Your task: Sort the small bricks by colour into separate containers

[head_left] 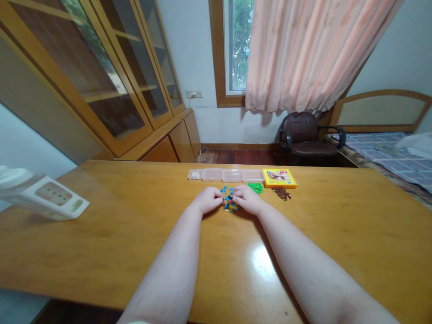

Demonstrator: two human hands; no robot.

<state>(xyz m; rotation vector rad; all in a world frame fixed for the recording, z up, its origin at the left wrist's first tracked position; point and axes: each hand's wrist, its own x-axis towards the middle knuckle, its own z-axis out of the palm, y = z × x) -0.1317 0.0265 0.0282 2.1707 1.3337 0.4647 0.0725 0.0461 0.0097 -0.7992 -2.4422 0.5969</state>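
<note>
My left hand and my right hand meet at the middle of the wooden table, fingers curled inward. Between their fingertips sits a small build of tiny blue, yellow and black bricks; both hands pinch at it. Loose blue bricks lie just beyond the fingers. A pile of green bricks lies right of them, and a brown pile further right. What exactly each finger grips is too small to make out.
A clear plastic tray with several compartments lies behind the hands, a yellow box at its right end. A white carton lies at the table's left edge. Beyond stand a cabinet, a chair and a bed.
</note>
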